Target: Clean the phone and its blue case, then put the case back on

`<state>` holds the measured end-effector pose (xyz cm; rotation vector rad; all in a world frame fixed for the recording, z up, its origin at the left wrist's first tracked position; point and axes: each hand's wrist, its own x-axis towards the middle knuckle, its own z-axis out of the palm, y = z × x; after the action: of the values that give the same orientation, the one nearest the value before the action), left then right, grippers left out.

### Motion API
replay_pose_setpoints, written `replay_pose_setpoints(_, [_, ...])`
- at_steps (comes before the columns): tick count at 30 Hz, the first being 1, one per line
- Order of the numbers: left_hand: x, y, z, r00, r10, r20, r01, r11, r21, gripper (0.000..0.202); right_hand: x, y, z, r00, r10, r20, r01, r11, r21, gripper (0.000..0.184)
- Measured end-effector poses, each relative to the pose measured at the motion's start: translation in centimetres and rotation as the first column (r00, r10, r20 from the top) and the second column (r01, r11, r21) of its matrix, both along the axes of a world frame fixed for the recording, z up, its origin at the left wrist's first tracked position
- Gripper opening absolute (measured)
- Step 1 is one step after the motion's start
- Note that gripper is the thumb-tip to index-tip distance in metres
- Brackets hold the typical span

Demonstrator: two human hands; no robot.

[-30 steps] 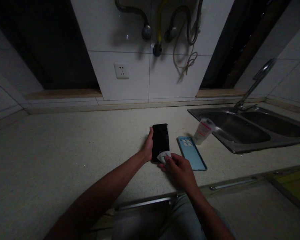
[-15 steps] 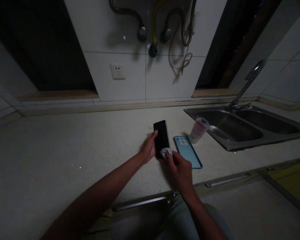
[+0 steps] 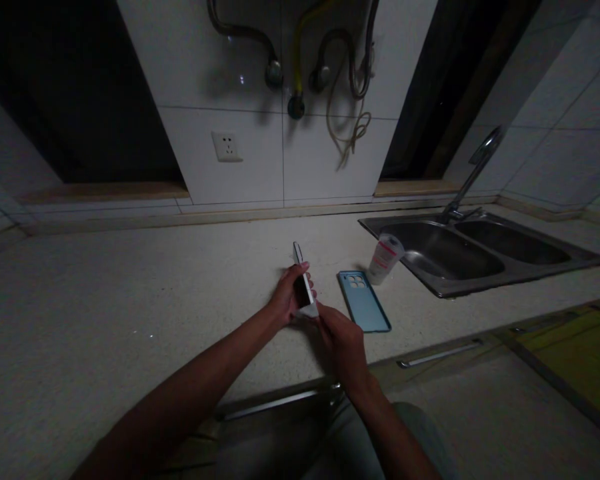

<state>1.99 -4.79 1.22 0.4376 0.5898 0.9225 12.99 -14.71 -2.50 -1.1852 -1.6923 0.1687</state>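
My left hand [image 3: 286,299] grips a black phone [image 3: 301,275], tilted up on its long edge above the pale countertop [image 3: 130,300] so I see mostly its thin side. My right hand [image 3: 341,339] is closed on a small white wipe [image 3: 310,310] pressed against the phone's near end. A light blue phone case [image 3: 363,300] lies flat on the counter just right of my hands, camera holes toward the wall. A white tube with red print [image 3: 383,258] stands beyond the case, beside the sink.
A steel double sink [image 3: 475,250] with a tall tap [image 3: 473,170] fills the right side. Hoses and pipes [image 3: 325,67] hang on the white tiled wall above a wall socket [image 3: 227,145]. The counter's front edge and drawer handles [image 3: 437,355] run below my arms.
The phone lay flat, screen up; my left hand has turned it up onto its edge. My right hand stayed at its near end with the wipe. The view drifted so everything sits further left.
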Motion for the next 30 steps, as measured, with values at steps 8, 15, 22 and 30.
replay_pose_setpoints(8, [-0.4, -0.1, 0.1, 0.966, -0.025, 0.256, 0.041, 0.998, -0.057, 0.034, 0.2, 0.1, -1.0, 0.999, -0.045, 0.024, 0.044, 0.998, 0.04, 0.037])
replay_pose_setpoints(15, [-0.6, 0.4, -0.5, 0.962, -0.099, 0.255, 0.123, 0.989, -0.079, 0.057, 1.2, 0.0, -0.7, 0.973, -0.105, -0.204, 0.093, 0.993, -0.068, 0.027])
replay_pose_setpoints(22, [-0.2, 0.7, -1.3, 0.949, -0.216, 0.229, 0.235, 0.97, -0.06, 0.059, 1.6, 1.5, -0.1, 0.968, -0.213, -0.134, 0.219, 0.975, 0.027, 0.032])
replay_pose_setpoints(30, [-0.2, 0.3, -0.7, 0.955, -0.268, 0.128, 0.276, 0.96, -0.047, 0.073, 2.8, 5.7, 3.2, 0.937, -0.349, -0.013, 0.349, 0.936, 0.05, 0.029])
